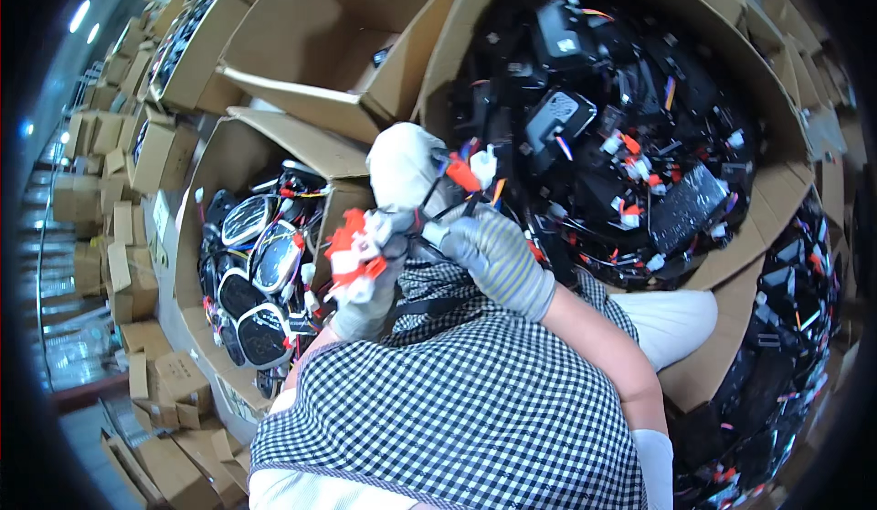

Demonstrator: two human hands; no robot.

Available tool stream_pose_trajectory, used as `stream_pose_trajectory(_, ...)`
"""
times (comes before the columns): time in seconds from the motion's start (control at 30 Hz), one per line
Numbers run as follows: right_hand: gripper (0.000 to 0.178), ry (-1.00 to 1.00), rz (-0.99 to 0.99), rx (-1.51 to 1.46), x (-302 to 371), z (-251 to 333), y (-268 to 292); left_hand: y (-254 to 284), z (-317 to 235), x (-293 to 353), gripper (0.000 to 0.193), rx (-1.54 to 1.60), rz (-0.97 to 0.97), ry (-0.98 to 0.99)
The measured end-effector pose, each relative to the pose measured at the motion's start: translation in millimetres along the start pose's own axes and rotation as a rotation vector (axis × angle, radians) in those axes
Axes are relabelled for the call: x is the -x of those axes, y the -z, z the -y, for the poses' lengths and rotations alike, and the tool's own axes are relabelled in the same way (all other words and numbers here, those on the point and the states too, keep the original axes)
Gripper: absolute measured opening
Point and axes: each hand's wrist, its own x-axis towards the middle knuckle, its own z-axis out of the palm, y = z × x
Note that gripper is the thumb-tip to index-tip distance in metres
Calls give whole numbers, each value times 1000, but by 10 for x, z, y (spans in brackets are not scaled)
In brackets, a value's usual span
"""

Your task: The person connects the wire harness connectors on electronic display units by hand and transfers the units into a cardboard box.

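Observation:
Both hands wear grey striped work gloves and meet in front of the checked apron [457, 391]. My left hand [373, 314] is closed round a bunch of red and white wire connectors [352, 254] that sticks out to its left. My right hand [504, 259] pinches a black cable [449, 210] close to the left hand. Another red and white connector [473, 170] with coloured wires stands up just above the fingers. The grip of the left fingers is partly hidden behind the bunch.
A large carton [776, 209] on the right holds many black parts in plastic with wires. At left, another carton [206, 327] holds framed oval black pieces [265, 332]. An opened carton [311, 26] stands behind. More black parts [776, 346] lie at far right.

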Motion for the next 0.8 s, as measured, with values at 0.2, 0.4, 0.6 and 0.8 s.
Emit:
stream_pose_trajectory(0.2,19,62,426,373,-68,260,54,-327,-24,-36,45,-1170,161,-240)
stream_pose_trajectory(0.4,17,1,549,274,33,194,72,-573,-142,-124,53,-314,511,295)
stream_pose_trajectory(0.6,47,-610,4,-614,204,420,386,-559,-103,-29,43,-447,367,118)
stream_pose_trajectory(0.8,43,-930,58,-685,75,598,482,-484,179,50,68,-309,298,181)
